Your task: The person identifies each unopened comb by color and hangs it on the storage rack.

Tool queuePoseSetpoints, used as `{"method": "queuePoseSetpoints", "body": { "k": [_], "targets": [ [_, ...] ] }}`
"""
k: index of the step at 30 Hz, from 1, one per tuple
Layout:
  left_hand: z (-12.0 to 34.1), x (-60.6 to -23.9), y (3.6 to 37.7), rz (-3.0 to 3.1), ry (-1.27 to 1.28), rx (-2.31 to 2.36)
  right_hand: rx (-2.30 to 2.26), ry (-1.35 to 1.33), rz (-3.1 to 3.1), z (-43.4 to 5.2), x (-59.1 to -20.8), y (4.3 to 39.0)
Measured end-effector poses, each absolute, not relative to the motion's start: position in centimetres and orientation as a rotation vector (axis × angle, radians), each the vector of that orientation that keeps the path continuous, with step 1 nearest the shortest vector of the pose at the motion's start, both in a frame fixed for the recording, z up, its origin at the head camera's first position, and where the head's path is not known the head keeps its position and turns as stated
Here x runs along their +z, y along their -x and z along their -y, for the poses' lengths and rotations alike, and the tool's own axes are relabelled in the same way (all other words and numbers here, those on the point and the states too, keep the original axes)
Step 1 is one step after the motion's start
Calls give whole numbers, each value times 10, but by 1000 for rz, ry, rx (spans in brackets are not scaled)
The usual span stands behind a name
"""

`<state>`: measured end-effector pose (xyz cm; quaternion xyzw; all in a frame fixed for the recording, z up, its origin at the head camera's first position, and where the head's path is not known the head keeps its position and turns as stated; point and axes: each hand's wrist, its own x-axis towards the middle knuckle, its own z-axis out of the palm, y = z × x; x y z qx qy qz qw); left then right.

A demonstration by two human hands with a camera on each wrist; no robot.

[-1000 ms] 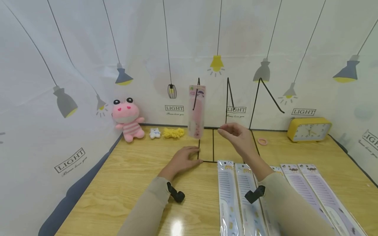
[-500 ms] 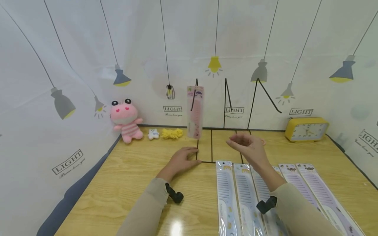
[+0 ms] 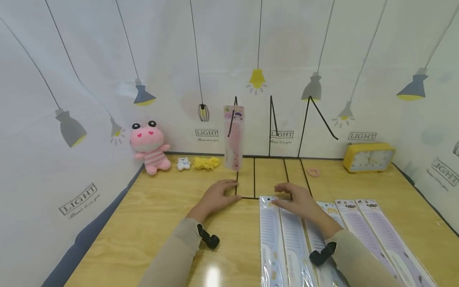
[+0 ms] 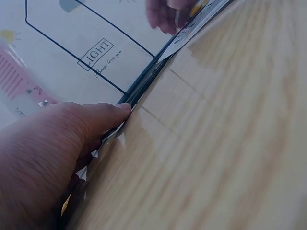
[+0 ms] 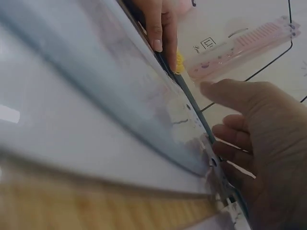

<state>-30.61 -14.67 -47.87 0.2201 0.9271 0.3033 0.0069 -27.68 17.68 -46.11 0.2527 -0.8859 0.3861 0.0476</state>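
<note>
Right hand (image 3: pixel 299 201) is lying over the far ends of the two leftmost packaged combs (image 3: pixel 287 239), fingers (image 3: pixel 277 203) extended and only slightly bent, touching the header cards; no grip around anything that the head view shows. In the right wrist view the fingers are lying loose beside the glossy wrapper edge, not pinching it.

The packs are running lengthwise away from the person, long axis pointing toward the wire rack (image 3: pixel 272 131), so the hanging holes are sitting at the far end, right under the right fingertips. Right hand is far nearer to them than the left.

Left hand (image 3: pixel 216 195) is resting flat on the bench (image 3: pixel 150 223), fingers straight, pressing on the near left corner of the rack's wire base.

One pink comb pack (image 3: pixel 233 137) is hanging upright from the rack's left hook, well above both hands; the other hooks are bare.

Materials: combs are flat, thin, sealed in clear shiny film with printed card tops, slippery-looking, five lying side by side. Rack is thin black wire, light. Bench is pale varnished wood, glossy.

Far edge: pink plush toy (image 3: pixel 148 145), yellow clock (image 3: pixel 367 157).
</note>
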Motion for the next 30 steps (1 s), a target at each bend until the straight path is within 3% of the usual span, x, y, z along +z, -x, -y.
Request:
{"method": "queuePoseSetpoints", "body": {
  "k": [11,30],
  "targets": [
    [149,-487,305,-2939,-711,898,942,-864,2735,-179,-482,274],
    [144,-490,302,-2942,-682,961,1123,-792,2706,-183,-484,281]
  ]
}}
